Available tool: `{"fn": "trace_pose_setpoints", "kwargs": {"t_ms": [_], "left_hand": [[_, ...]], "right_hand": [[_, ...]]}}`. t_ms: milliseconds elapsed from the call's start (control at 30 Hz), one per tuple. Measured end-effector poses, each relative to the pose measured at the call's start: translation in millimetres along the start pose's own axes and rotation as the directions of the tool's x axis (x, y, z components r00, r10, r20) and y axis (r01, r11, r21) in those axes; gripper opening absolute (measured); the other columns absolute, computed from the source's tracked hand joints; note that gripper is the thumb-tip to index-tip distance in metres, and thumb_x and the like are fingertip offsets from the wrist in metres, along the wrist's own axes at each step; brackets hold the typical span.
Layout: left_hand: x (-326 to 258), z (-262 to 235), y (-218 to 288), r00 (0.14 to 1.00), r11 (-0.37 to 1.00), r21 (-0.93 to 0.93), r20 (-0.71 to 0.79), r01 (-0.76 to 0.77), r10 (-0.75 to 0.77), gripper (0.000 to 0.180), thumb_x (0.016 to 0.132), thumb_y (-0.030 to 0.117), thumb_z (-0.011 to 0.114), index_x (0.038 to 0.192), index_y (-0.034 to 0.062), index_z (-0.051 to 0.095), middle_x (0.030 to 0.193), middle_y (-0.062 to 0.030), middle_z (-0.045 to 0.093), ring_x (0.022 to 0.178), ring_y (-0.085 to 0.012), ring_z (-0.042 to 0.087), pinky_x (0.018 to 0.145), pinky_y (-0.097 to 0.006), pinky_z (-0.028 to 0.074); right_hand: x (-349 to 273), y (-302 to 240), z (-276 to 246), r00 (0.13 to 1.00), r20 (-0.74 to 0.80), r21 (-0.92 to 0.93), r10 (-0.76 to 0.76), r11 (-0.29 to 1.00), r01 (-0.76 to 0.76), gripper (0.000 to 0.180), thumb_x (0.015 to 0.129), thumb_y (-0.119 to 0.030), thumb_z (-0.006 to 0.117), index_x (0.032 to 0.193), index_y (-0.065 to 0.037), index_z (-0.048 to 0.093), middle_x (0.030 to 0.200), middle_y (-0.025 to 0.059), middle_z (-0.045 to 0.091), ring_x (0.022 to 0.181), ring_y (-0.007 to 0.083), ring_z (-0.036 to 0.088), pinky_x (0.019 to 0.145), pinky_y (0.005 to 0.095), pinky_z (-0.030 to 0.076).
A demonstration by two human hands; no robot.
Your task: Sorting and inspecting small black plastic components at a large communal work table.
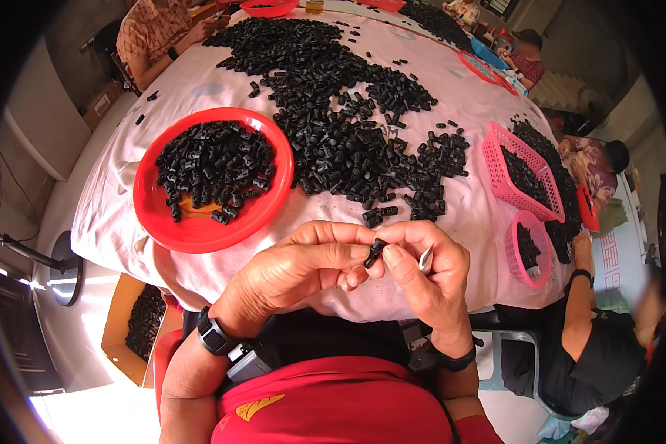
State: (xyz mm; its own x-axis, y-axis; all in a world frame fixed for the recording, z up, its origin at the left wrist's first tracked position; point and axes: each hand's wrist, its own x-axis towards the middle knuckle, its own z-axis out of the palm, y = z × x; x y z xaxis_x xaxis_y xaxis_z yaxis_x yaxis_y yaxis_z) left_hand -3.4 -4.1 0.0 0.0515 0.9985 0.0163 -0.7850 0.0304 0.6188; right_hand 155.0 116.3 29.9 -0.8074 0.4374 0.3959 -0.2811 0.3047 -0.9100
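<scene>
A small black plastic cylinder-shaped part [375, 254] is pinched between both hands, just above the table's near edge. My left hand [292, 268] has its thumb and forefinger closed on one side of the part. From the other side, my right hand [435, 277] presses thumb and forefinger against it. A small pale, pointed metal piece [426, 259], like a blade tip, sticks up from between the right hand's fingers; its other end is hidden. Just beyond the hands spreads a large pile of similar black parts [333, 140].
At left, a red plastic basin [142, 194] holds many black parts. Pink baskets [512, 194] stand at right. A pink cloth [103, 222] covers the table. An open cardboard box [117, 325] sits on the floor. Co-workers [603, 348] sit around the table.
</scene>
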Motion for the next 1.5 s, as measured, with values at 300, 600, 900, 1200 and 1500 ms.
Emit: {"fn": "trace_pose_setpoints", "kwargs": {"t_ms": [300,600,900,1200,1500], "left_hand": [[0.6,4.1,-0.2,0.999,0.998,0.062,-0.048,0.002,0.001,0.030,0.095,0.014,0.062,0.120,-0.0024,0.061,0.098,-0.0070,0.067,0.078,-0.0084,0.057,0.075,-0.022,0.048],[1.6,3.0,-1.5,0.999,0.993,0.111,-0.009,-0.034,0.035,0.029,0.094,0.012,0.063,0.119,-0.0026,0.062,0.098,-0.0056,0.067,0.079,-0.0079,0.055,0.076,-0.022,0.047],[1.4,4.6,-0.4,0.998,0.986,0.153,0.014,-0.063,0.062,0.031,0.092,0.012,0.065,0.120,-0.0030,0.062,0.100,-0.0074,0.069,0.080,-0.0086,0.056,0.077,-0.023,0.047],[-0.7,8.8,4.6,0.994,0.969,0.236,-0.061,-0.071,0.087,0.032,0.090,0.010,0.068,0.120,0.0008,0.064,0.098,-0.0026,0.068,0.081,-0.0066,0.056,0.074,-0.021,0.045],[0.0,5.0,4.5,0.994,0.989,0.128,-0.064,-0.079,0.088,0.036,0.088,0.006,0.070,0.122,0.0003,0.064,0.101,-0.0024,0.068,0.079,-0.0065,0.053,0.074,-0.022,0.045]], "right_hand": [[-1.4,0.8,-1.3,0.999,0.033,-0.092,0.014,0.996,-0.011,0.016,0.093,-0.002,0.061,0.108,0.002,0.061,0.087,0.0090,0.070,0.077,0.0117,0.070,0.066,0.0228,0.054],[0.1,1.6,-1.3,1.000,0.011,-0.102,0.001,0.995,0.001,0.014,0.093,-0.001,0.059,0.107,0.001,0.061,0.088,0.0088,0.069,0.075,0.0105,0.069,0.066,0.0224,0.055],[0.8,3.3,-2.6,1.000,-0.003,-0.088,-0.004,0.996,0.003,0.013,0.094,-0.002,0.060,0.106,0.000,0.063,0.081,0.0062,0.069,0.073,0.0085,0.068,0.063,0.0208,0.053],[-1.4,-7.2,-5.4,0.994,-0.097,-0.313,-0.052,0.949,0.019,0.016,0.088,-0.010,0.071,0.099,-0.001,0.062,0.076,0.0030,0.067,0.057,0.0028,0.059,0.048,0.0177,0.043],[1.9,-6.6,-4.2,0.992,0.044,-0.541,-0.118,0.832,0.122,0.024,0.081,-0.018,0.076,0.088,-0.004,0.059,0.070,0.0040,0.064,0.049,0.0098,0.057,0.044,0.0244,0.044]]}}
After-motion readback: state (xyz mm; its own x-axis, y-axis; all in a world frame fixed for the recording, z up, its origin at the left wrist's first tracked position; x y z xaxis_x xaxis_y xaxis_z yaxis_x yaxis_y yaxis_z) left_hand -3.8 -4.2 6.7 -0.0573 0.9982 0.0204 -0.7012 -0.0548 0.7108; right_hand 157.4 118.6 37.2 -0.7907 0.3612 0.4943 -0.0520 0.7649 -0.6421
